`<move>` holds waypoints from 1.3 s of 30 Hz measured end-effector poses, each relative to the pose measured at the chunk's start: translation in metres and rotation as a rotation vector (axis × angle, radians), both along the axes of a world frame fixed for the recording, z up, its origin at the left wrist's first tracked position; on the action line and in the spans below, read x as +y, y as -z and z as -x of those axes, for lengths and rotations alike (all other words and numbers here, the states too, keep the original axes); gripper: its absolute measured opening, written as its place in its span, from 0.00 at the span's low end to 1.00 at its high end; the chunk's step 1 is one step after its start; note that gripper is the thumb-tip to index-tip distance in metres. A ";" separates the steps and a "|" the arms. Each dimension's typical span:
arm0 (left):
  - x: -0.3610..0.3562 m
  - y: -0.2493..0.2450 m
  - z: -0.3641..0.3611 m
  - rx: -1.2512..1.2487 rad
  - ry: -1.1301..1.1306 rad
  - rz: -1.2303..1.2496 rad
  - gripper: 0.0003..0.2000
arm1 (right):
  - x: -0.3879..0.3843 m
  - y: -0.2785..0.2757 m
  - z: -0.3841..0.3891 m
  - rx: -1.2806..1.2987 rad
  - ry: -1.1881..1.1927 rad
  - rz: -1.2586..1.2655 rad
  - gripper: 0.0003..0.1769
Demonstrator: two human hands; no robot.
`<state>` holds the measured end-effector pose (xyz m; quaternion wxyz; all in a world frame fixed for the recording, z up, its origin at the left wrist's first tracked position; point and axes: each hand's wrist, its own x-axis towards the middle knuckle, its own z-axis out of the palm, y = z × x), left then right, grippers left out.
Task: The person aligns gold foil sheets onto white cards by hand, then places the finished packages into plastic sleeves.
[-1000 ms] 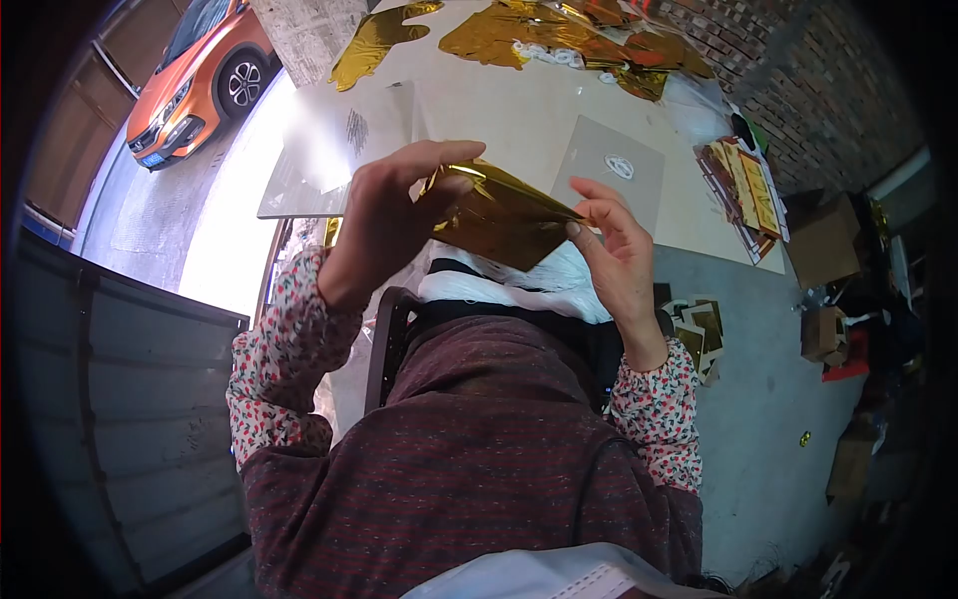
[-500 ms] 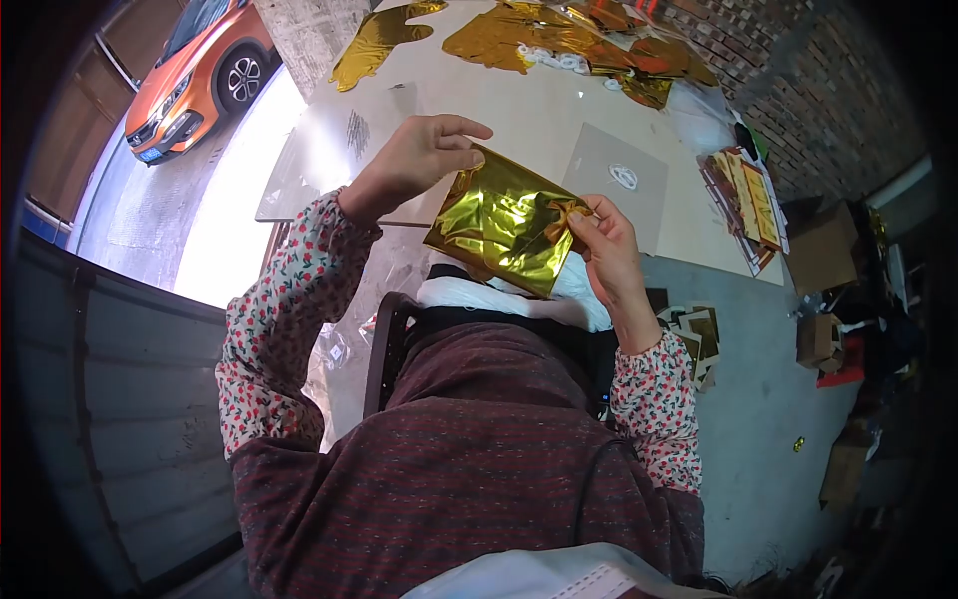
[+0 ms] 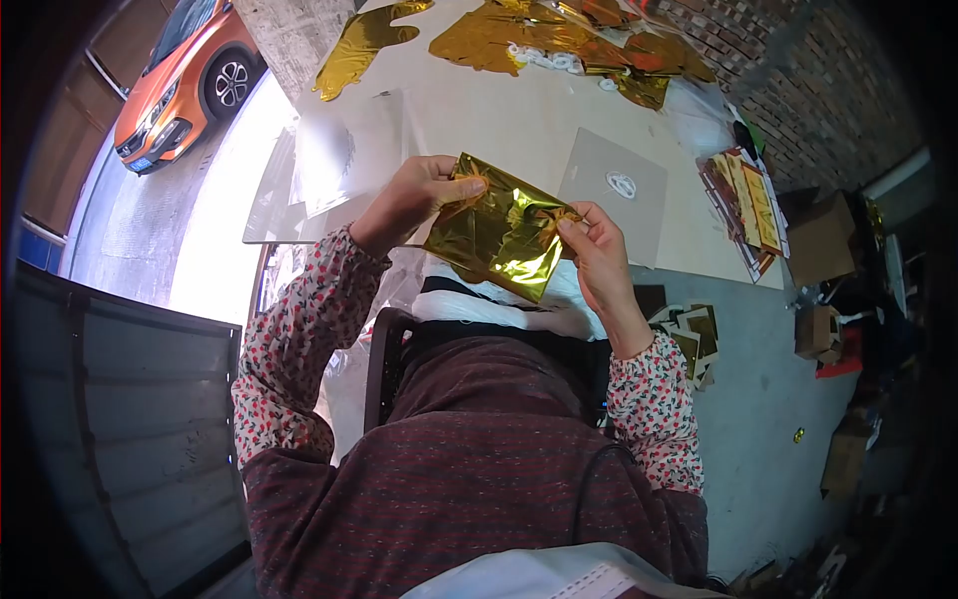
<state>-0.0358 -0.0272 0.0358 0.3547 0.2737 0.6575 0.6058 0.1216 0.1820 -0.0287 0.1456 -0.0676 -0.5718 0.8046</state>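
Observation:
A shiny gold foil sheet point(image 3: 504, 228), roughly square and creased, is held up in front of me over the near edge of the table. My left hand point(image 3: 424, 196) pinches its upper left part, thumb on top. On the right side, my right hand point(image 3: 596, 243) grips the foil between thumb and fingers, where it is bunched. The fingers behind the foil are hidden. White bundled material point(image 3: 499, 307) lies on my lap below the foil.
On the table point(image 3: 499, 115), more gold foil pieces point(image 3: 369, 45) lie at the far side. A grey board point(image 3: 629, 180) carries a small white coil point(image 3: 621, 185). Printed red and gold cards point(image 3: 753, 210) sit at the right edge. An orange car point(image 3: 175, 85) stands outside on the left.
My left hand has moved down onto the foil, and its fingers have closed on the upper left part. The foil is more creased and bunched now. The view has shifted slightly.

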 end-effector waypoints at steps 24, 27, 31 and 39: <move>0.038 -0.027 0.004 0.103 0.155 0.101 0.12 | 0.008 -0.052 0.032 -0.066 -0.143 -0.906 0.13; 0.036 -0.023 0.015 -0.024 0.282 0.010 0.18 | 0.015 -0.031 0.038 0.075 -0.120 -0.788 0.11; 0.026 -0.007 0.019 -0.205 0.176 -0.039 0.22 | 0.026 -0.028 0.037 0.080 -0.116 -0.721 0.10; 0.008 0.017 0.024 -0.438 0.198 -0.135 0.21 | 0.035 -0.024 0.037 0.027 -0.151 -0.668 0.11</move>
